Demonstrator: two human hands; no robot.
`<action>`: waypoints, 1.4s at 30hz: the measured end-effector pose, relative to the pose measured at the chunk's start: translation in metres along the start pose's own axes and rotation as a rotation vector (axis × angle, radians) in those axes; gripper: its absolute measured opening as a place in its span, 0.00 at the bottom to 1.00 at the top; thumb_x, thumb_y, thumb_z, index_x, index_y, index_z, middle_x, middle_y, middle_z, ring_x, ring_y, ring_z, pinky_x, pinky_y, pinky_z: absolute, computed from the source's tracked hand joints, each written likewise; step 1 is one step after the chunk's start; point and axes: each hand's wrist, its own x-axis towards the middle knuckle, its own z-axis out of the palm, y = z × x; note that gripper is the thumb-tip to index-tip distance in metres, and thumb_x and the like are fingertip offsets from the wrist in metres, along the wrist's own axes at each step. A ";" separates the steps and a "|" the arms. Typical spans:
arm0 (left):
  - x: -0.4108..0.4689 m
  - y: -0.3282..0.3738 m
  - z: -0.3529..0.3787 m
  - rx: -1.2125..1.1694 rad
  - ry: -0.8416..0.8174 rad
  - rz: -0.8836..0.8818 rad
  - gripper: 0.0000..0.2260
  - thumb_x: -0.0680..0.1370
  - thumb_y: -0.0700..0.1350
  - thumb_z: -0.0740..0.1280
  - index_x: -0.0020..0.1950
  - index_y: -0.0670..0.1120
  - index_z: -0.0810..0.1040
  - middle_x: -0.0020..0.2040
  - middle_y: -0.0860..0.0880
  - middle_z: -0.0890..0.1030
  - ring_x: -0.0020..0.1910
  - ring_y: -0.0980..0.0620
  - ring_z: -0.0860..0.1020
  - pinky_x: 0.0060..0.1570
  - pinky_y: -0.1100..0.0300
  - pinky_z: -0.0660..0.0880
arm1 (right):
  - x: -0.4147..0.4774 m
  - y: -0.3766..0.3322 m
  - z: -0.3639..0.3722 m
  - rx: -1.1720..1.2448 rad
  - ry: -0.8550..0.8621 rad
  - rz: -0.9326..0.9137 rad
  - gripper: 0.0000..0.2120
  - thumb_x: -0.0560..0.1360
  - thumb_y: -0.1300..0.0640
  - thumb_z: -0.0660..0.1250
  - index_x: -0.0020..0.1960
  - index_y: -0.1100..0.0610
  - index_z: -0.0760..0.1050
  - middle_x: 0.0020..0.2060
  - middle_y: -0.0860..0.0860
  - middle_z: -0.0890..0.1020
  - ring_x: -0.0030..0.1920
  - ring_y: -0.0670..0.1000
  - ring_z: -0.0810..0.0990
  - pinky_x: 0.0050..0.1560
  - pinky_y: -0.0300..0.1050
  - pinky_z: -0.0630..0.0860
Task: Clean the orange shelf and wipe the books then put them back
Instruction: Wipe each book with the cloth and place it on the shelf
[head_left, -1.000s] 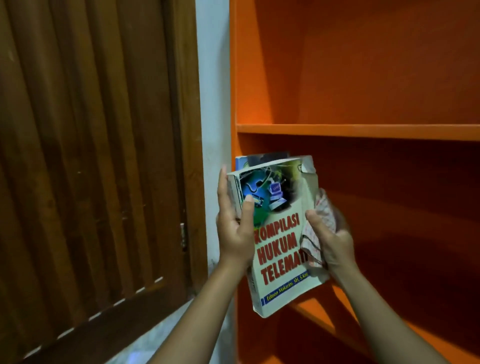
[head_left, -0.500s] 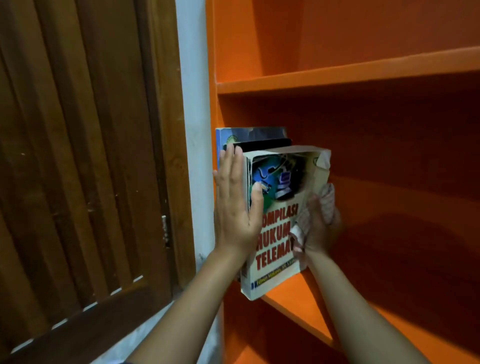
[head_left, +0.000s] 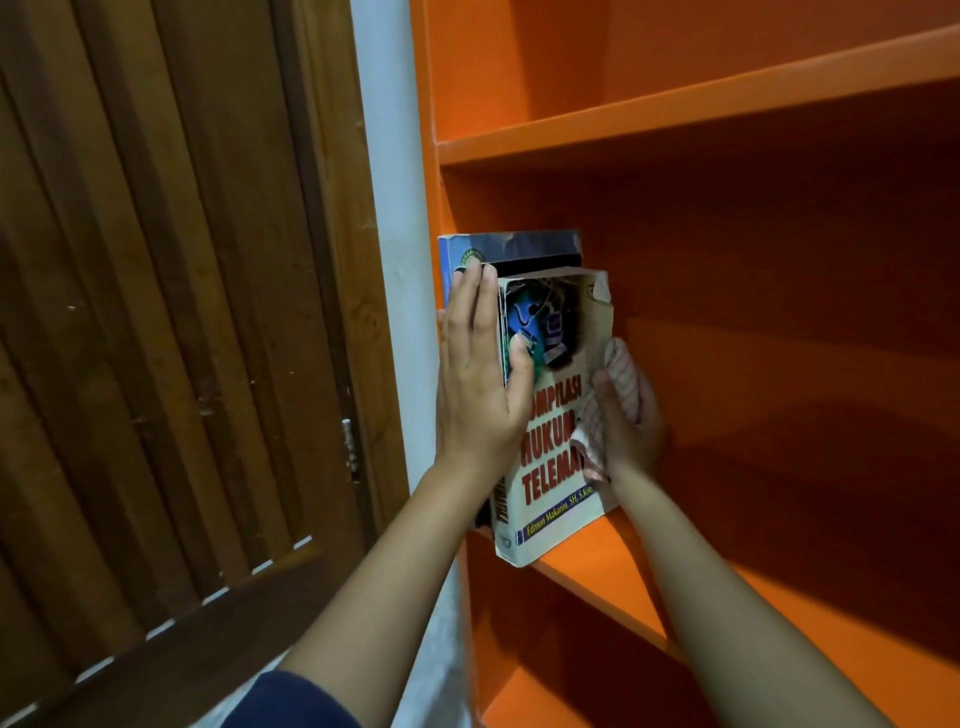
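A white book titled "Kompilasi Hukum Telematika" stands on the orange shelf at its left end, its bottom corner over the front edge. Behind it, against the side panel, stand a black book and a blue book. My left hand lies flat with straight fingers on the books' spines, thumb on the white cover. My right hand grips a checked cloth and presses against the cover's right edge.
An upper shelf board runs above, bare where visible. A lower compartment opens below the books. A dark wooden slatted door stands to the left, with a strip of white wall between it and the shelf.
The white book has gone from being held in front of the shelf to standing against the other books. My left hand has flattened on the spines. My right hand with the cloth followed it in.
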 end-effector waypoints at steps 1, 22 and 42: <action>0.000 0.000 -0.001 0.013 -0.008 -0.006 0.25 0.79 0.41 0.57 0.75 0.39 0.54 0.75 0.43 0.57 0.75 0.47 0.55 0.73 0.47 0.56 | 0.000 0.000 -0.001 -0.004 0.002 0.003 0.21 0.75 0.56 0.67 0.67 0.56 0.70 0.62 0.53 0.77 0.59 0.49 0.78 0.53 0.35 0.78; 0.021 0.046 -0.053 0.113 -0.283 -0.227 0.27 0.81 0.47 0.58 0.77 0.45 0.52 0.75 0.49 0.55 0.73 0.51 0.61 0.62 0.50 0.73 | -0.006 -0.074 -0.045 -0.449 -0.188 0.096 0.28 0.73 0.52 0.70 0.70 0.43 0.65 0.58 0.47 0.76 0.49 0.45 0.74 0.45 0.40 0.72; -0.144 -0.015 -0.223 0.480 -0.850 -0.734 0.18 0.79 0.50 0.60 0.66 0.44 0.70 0.64 0.44 0.73 0.61 0.45 0.73 0.57 0.51 0.73 | -0.222 -0.048 0.022 -1.046 -0.695 -0.024 0.20 0.70 0.40 0.66 0.60 0.41 0.72 0.57 0.44 0.79 0.56 0.52 0.77 0.45 0.45 0.71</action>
